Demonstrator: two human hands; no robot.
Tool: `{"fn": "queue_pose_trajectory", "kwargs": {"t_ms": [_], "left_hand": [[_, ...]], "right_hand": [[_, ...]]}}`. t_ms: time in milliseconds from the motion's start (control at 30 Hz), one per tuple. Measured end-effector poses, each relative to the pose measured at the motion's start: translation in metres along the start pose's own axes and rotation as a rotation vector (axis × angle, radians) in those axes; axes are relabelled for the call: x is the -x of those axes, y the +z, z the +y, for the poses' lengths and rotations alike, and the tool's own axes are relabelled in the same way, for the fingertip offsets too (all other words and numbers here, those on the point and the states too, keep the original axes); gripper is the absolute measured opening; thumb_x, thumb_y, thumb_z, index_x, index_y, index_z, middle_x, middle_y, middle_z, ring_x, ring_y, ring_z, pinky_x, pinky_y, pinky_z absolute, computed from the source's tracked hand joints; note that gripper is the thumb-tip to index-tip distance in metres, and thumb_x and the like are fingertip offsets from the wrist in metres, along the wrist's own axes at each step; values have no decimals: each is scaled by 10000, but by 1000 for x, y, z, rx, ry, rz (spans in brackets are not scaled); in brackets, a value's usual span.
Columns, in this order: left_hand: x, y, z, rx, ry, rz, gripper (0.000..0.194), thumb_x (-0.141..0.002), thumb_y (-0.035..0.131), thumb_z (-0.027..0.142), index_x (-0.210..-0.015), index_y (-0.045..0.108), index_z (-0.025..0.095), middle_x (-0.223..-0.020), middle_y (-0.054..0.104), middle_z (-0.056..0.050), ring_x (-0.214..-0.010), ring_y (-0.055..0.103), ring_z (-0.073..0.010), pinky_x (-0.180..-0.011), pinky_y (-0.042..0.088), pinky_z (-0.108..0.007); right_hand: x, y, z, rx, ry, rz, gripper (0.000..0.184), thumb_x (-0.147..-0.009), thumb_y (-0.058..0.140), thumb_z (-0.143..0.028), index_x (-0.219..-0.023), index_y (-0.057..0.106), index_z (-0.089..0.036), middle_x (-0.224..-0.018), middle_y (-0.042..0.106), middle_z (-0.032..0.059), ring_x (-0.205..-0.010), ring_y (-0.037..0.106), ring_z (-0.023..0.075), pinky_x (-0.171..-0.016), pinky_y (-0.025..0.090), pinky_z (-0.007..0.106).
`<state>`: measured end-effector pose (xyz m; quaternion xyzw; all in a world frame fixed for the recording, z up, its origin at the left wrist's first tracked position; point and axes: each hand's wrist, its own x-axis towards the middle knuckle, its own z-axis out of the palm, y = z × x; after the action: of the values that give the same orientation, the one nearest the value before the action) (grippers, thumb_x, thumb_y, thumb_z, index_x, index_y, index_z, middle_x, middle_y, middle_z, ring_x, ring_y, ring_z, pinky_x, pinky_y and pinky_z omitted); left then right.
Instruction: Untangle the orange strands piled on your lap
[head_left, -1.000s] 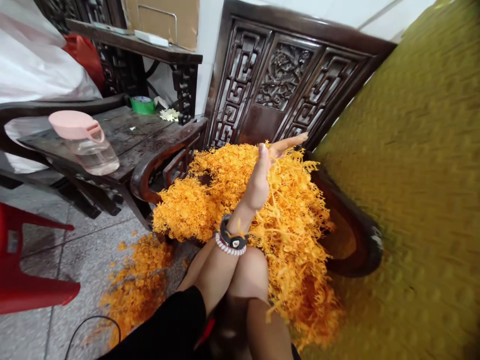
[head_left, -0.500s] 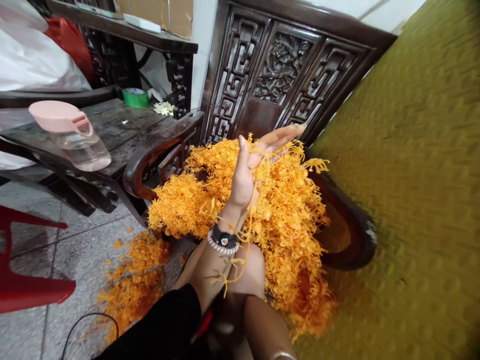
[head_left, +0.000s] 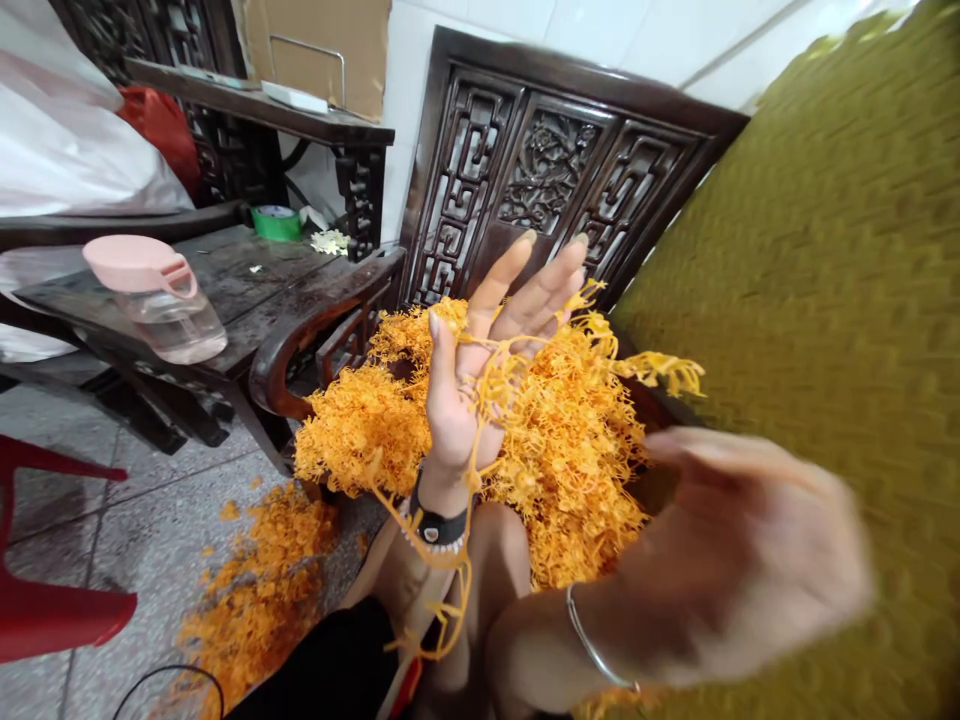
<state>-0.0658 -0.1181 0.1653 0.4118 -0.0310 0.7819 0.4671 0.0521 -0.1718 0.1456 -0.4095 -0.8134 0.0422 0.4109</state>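
Here's the carved chair (head_left: 547, 165), and next to it the dark bench (head_left: 247, 290). Piled on the chair, a great orange heap (head_left: 577, 450)! Over on the bench, a bottle (head_left: 176, 325), tipped-looking from here. Right hand (head_left: 772, 545) out beside the heap, all blur; I can't tell whether its fingers grip anything. Left hand (head_left: 450, 410) palm up, fingers open and spread, an orange strand (head_left: 499, 385) draped across it, dangling past the wrist's black band (head_left: 435, 527)!
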Motion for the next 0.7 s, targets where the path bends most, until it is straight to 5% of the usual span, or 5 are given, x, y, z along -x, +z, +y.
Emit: {"fn": "queue_pose_trajectory", "kwargs": {"t_ms": [133,300,433,600,700], "left_hand": [[6,5,-4,-76,45,-80,583,-912,14,540,-1297,408,348,-1323,514,56,-1358,318,-207,-1129,288,-419],[9,8,-10,-284,38,-129,579,-918,46,528,-1292,442,331,-1430,400,70,-1389,246,-204,-1154,251,-401],[11,9,-9,-401,-9,-106,520,-943,143,458,-1206,552,274,-1474,331,62,-1380,269,-215,-1147,263,-387],[11,1,-6,-495,-101,-114,401,-937,299,424,-1065,645,268,-1380,473,11,-1298,407,-209,-1075,355,-394],[10,-8,-7,-543,-171,-41,284,-884,466,409,-974,677,241,-1157,641,-32,-1100,576,-182,-894,490,-322]], "right_hand": [[-27,5,6,-341,164,91,101,-806,594,-308,-853,630,-226,-875,635,11,-862,596,163,-807,474,332],[-37,22,4,-696,257,276,148,-797,611,-334,-931,623,-271,-941,618,-17,-902,569,104,-844,457,248],[-37,24,7,-1029,339,262,168,-747,659,-351,-890,653,-263,-911,628,-10,-833,587,106,-771,483,251],[-44,23,15,-1174,439,564,184,-606,772,-215,-742,648,-230,-757,613,-48,-692,561,46,-659,463,169],[-45,22,18,-1138,415,660,188,-617,764,-198,-762,649,-232,-776,621,-48,-719,570,43,-693,472,165]]}}
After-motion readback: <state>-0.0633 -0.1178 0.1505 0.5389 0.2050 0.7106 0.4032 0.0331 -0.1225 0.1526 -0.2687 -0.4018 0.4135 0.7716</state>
